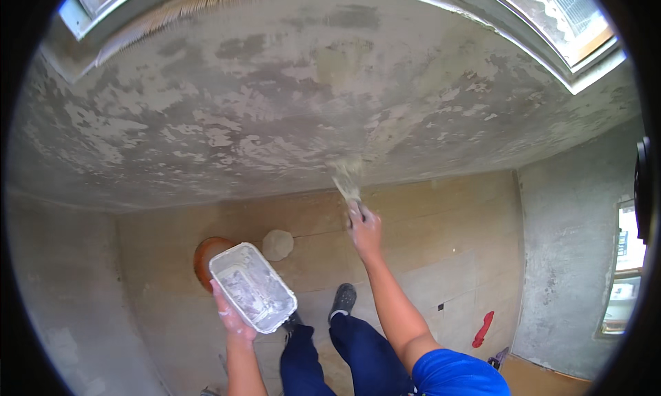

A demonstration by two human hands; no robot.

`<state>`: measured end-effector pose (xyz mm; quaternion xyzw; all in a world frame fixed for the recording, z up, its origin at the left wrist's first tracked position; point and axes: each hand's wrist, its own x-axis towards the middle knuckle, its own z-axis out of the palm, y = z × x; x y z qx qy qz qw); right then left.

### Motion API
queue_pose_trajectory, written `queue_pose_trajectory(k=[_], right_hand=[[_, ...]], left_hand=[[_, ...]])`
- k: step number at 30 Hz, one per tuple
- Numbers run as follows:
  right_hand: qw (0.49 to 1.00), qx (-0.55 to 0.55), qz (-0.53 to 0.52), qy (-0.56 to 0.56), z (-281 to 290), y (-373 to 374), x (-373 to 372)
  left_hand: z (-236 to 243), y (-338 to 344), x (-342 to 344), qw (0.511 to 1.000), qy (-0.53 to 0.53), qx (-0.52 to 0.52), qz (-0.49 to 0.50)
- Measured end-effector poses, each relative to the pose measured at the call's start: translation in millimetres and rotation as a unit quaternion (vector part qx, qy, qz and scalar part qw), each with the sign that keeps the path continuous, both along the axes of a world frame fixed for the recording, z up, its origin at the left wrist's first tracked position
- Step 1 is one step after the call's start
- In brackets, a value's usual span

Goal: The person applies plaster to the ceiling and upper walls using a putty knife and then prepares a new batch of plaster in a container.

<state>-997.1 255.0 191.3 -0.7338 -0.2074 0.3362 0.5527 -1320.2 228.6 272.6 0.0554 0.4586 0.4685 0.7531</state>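
My right hand (365, 229) is closed round the handle of a putty knife (348, 184), arm stretched forward. Its blade, smeared with pale plaster, is at the lower part of the grey, patchily coated wall (227, 114); whether it touches cannot be told. In my left hand (233, 317) is a white rectangular plastic tub (233, 264), tilted, gripped by its near left side. Whitish plaster residue coats the inside of the tub. White smears also mark my left fingers, which are partly hidden behind it.
On the tan floor, an orange-brown round container (204, 260) stands partly behind the tub, near a pale roundish piece (277, 245). A red item (483, 329) and a small dark square (441, 306) lie to the right. Windows (551, 17) break the wall above.
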Motion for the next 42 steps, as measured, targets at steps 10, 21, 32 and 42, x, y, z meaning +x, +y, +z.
queue_pose_trajectory(k=[10, 21, 32, 42], right_hand=[[0.994, 0.112, -0.022, -0.003, -192, 90, 23], [0.987, -0.063, 0.065, 0.134, -333, 13, 1], [0.937, 0.022, 0.345, -0.048, -244, -38, -61], [0.84, -0.19, 0.487, -0.145, -349, -26, -108]], left_hand=[[-95, 26, 15, 0.997, -0.024, 0.068, -0.033], [-329, 97, -16, 0.952, -0.234, 0.07, -0.185], [-437, 62, -26, 0.963, -0.19, 0.05, -0.186], [-557, 24, -31, 0.98, 0.007, 0.079, -0.185]])
